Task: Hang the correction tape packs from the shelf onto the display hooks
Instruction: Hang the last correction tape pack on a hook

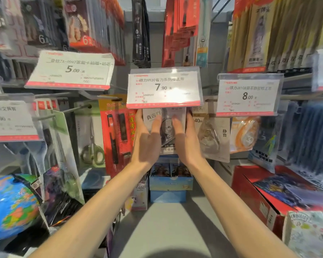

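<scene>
- Directly beneath the white, red-edged price tag reading "7.90" [164, 87], we are holding a grey-and-white carded correction tape pack with a clear blister [165, 127] upright against the display, its long axis running top to bottom and its printed face turned toward us.
- Its top edge is sitting hidden behind that tag, so we cannot tell whether it is on a hook.
- We are gripping the pack's left edge with our left hand [147, 140], fingers partly spread and wrapping the side, one fingertip lying across the front.
- We are bracing the pack's right edge with our right hand [186, 138], fingers nearly straight and close together, pointing upward, thumb resting on the blister.
- Both hands are pressing inward on the pack from opposite sides; neither is fully closed.
- We are reading "VR30" on the 7.90 tag, plus Chinese characters on the pack's card.
- Just right of our hands, a hanging grey carded tape pack marked "40m" [212, 135] is showing, under a second white price tag reading "8.00" and "JX108" [249, 95].
- Beyond it, an orange blister tape pack [244, 135] is hanging.
- To our left, a red card of black pens [116, 135] is hanging, touching our left hand's outer edge, and a white tag reading "5.00" [71, 69] is sitting higher up.
</scene>
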{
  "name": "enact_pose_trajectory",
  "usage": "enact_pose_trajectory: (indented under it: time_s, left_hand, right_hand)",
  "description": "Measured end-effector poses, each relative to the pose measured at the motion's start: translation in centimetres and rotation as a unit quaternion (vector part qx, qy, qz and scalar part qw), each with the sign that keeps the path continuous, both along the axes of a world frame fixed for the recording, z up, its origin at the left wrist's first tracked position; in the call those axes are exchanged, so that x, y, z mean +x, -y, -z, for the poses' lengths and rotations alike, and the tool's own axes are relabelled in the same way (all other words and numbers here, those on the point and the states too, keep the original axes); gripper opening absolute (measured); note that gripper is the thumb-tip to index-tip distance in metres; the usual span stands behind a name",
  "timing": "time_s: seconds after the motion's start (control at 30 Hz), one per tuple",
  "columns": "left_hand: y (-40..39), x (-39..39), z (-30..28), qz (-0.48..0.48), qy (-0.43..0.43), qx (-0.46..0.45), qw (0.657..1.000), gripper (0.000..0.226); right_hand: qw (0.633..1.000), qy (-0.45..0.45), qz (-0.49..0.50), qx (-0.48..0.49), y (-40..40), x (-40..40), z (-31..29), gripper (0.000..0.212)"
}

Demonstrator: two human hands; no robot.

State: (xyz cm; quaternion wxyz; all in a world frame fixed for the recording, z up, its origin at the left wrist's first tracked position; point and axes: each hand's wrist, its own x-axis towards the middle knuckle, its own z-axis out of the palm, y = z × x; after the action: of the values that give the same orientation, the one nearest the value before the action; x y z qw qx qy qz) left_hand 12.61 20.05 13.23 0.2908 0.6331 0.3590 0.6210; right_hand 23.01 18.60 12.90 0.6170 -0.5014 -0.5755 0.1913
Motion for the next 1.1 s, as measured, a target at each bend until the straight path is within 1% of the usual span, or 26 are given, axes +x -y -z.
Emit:
enact_pose_trajectory:
  time_s: [0.13,0.23,0.33,0.5,0.53,0.6,0.63,0.7,0.73,0.83,0.87,1.0,1.1]
  left_hand:
    - [0.0,0.3,0.2,0.020,0.012,-0.011,1.000,0.065]
    - [0.1,0.6,0.4,0.006,0.023,-0.027,0.999,0.067]
    - [0.6,0.7,0.8,-0.014,0.031,-0.012,0.999,0.067]
    - [0.6,0.3,1.2,-0.022,0.012,0.010,1.000,0.066]
    - [0.7,0.2,1.0,-0.020,0.007,0.010,1.000,0.065]
    - [1.2,-0.1,0.6,-0.014,0.006,0.013,1.000,0.062]
    - [1.4,-0.3,0.6,-0.012,0.004,0.018,1.000,0.060]
    - [2.3,-1.0,0.8,-0.005,-0.006,0.038,0.999,0.058]
    - [2.9,-1.3,1.0,0.002,-0.012,0.045,0.999,0.058]
    - [4.0,-2.2,1.8,0.028,0.015,0.014,0.999,0.062]
    - [4.4,-2.4,2.0,0.025,0.009,0.004,1.000,0.063]
    - [5.4,-3.1,3.1,-0.003,-0.027,0.029,0.999,0.063]
    - [5.8,-3.9,3.8,-0.029,-0.029,0.032,0.999,0.061]
  right_hand:
    - [1.000,-0.002,-0.014,-0.002,0.0,0.0,0.1,0.074]
    - [0.999,-0.019,-0.025,0.005,0.6,0.2,-0.1,0.059]
    - [0.999,-0.023,-0.031,0.002,1.3,0.6,-0.3,0.040]
    - [0.999,-0.017,-0.027,0.013,1.3,0.5,0.1,0.056]
    - [1.000,-0.013,-0.024,0.010,1.4,0.3,0.0,0.064]
    - [1.000,-0.013,-0.025,-0.007,1.6,0.3,-0.2,0.089]
    - [0.999,-0.022,-0.030,-0.021,1.8,0.5,-0.3,0.096]
    - [0.996,-0.058,-0.054,-0.051,2.9,0.9,-0.5,0.103]
    - [0.994,-0.063,-0.063,-0.057,3.5,1.3,-0.5,0.102]
    - [0.998,-0.012,-0.045,-0.042,4.6,2.3,0.4,0.065]
    - [0.999,-0.001,-0.042,-0.035,4.7,2.5,0.7,0.060]
    - [0.998,-0.012,-0.058,-0.025,5.3,3.2,1.5,0.054]
    - [0.998,-0.010,-0.063,-0.014,6.3,3.6,2.0,0.049]
